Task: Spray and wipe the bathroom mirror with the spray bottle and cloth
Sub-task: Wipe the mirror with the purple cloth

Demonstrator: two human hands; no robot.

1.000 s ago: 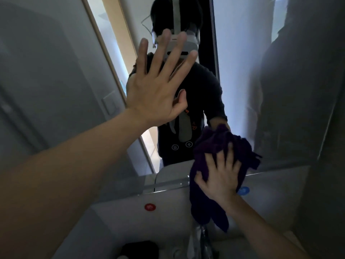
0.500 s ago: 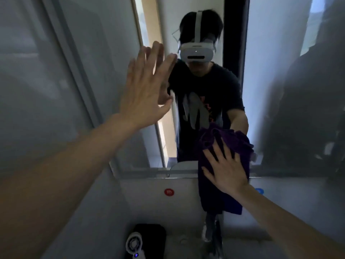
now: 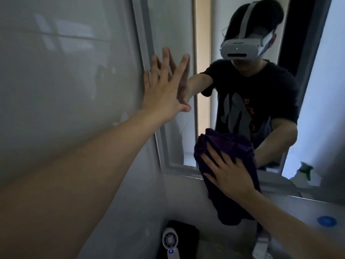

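Head view: fan (image 3: 169,240) below, sticker (image 3: 326,220) right — left hand (image 3: 164,96) spread flat against mirror (image 3: 203,90) edge; right hand (image 3: 231,178), fingers straight, presses cloth (image 3: 229,146) there.

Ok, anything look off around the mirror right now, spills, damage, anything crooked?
Nothing spilled or broken. Only oddity: pale blotches on the glossy wall left of the mirror, possibly smudges or reflections. The purple cloth, pressed by the right hand, hangs below the mirror's lower edge.

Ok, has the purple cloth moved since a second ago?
Yes. The cloth has slid left: the blue sticker, earlier right beside it, now sits well to its right.
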